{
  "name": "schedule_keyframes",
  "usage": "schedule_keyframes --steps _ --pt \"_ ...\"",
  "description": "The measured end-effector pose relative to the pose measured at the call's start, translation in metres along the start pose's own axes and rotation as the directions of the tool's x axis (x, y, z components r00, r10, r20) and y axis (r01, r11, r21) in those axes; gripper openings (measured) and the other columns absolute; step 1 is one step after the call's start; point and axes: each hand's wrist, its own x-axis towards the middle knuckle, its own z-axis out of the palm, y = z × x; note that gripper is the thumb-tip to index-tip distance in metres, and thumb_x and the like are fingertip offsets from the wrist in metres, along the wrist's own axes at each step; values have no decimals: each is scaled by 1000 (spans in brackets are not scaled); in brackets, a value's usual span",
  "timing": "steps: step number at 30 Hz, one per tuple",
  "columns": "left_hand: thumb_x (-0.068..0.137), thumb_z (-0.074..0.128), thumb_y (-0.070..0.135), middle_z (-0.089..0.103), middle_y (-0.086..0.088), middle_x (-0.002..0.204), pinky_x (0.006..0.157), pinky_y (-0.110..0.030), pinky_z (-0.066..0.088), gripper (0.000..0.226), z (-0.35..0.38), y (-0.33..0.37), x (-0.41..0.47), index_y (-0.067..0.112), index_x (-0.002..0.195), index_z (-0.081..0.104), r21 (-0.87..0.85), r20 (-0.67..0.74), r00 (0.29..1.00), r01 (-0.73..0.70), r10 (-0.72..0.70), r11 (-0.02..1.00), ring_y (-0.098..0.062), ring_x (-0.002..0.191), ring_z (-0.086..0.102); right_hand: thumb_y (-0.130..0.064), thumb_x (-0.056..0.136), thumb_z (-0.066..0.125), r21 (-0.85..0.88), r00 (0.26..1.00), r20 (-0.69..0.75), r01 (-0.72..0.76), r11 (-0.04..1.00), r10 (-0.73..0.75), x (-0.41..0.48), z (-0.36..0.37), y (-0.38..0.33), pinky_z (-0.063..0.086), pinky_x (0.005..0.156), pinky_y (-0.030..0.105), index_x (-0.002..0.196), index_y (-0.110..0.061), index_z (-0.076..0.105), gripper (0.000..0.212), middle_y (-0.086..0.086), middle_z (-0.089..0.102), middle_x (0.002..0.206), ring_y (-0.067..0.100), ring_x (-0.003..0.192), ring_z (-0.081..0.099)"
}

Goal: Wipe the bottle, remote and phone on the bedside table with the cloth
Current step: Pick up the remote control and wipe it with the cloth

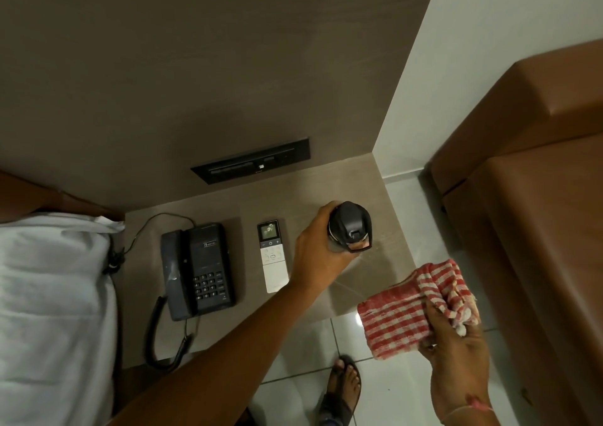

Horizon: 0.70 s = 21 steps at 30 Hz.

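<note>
A bottle with a black flip-top lid [349, 226] stands at the right end of the bedside table [385, 262]. My left hand [318, 252] is wrapped around its body from the left. A white and grey remote [273, 256] lies flat just left of that hand. Further left sits a black corded phone [199, 270] with its handset on the cradle. My right hand [456, 347] hovers off the table's front right corner, holding a red and white checked cloth [408, 308] bunched up, apart from the bottle.
A white bed [49, 311] borders the table on the left. A black switch panel [251, 161] is set in the wall behind. A brown padded seat [538, 213] stands to the right over a tiled floor [385, 393], where my sandalled foot [342, 389] shows.
</note>
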Motion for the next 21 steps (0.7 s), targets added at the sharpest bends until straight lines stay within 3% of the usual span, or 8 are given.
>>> schedule_keyframes --steps 5,7,9,10,12,14,17,21 --pt "68 83 48 35 18 158 107 -8 31 109 -18 -19 -11 44 154 17 117 139 989 38 -54 992 15 135 32 -47 64 62 9 1000 -15 -19 1000 19 0 4 4 50 66 30 88 -43 61 25 -17 65 95 13 87 63" --pt "72 82 35 30 20 157 94 -7 47 106 -31 -39 -20 47 154 16 125 97 986 121 -134 985 25 122 42 -46 66 63 9 998 -34 -44 999 44 1 2 8 49 72 35 87 -43 60 22 -17 64 94 14 88 62" --pt "76 81 16 51 2 149 87 -30 60 95 -43 -63 -27 35 153 29 69 -112 930 358 -349 931 0 114 62 -38 77 64 19 995 -61 -80 997 81 2 1 13 48 78 40 88 -42 60 12 -16 64 95 16 90 61" --pt "76 80 15 56 -8 142 93 -41 57 86 -48 -75 -27 23 150 36 106 -239 860 486 -452 868 -18 118 62 -32 83 63 27 993 -69 -96 995 98 3 1 16 48 77 40 88 -41 61 11 -15 65 95 16 91 62" --pt "76 83 29 49 -18 145 104 -50 45 85 -52 -99 -24 8 146 39 239 -367 704 703 -608 670 -38 132 48 -24 87 63 35 989 -75 -129 991 131 4 2 21 50 74 38 87 -39 63 15 -14 67 94 16 92 62" --pt "74 82 45 42 -20 149 105 -54 43 94 -51 -114 -20 5 146 37 298 -365 614 789 -700 537 -41 136 41 -22 88 63 29 985 -82 -149 988 151 5 5 26 50 75 39 88 -38 63 16 -13 67 95 17 92 63" --pt "69 82 52 52 -21 138 99 -51 48 89 -44 -127 -9 6 136 47 336 -378 661 751 -649 569 -41 127 49 -23 87 63 15 979 -123 -164 986 165 5 9 34 50 80 44 96 -33 60 14 -12 64 96 22 95 62" --pt "69 78 42 69 -14 117 88 -42 56 64 -36 -134 6 14 121 53 269 -339 703 709 -625 651 -36 105 66 -20 85 65 30 959 -183 -214 976 216 -3 14 36 47 87 49 109 -27 51 29 -10 61 92 29 101 57"
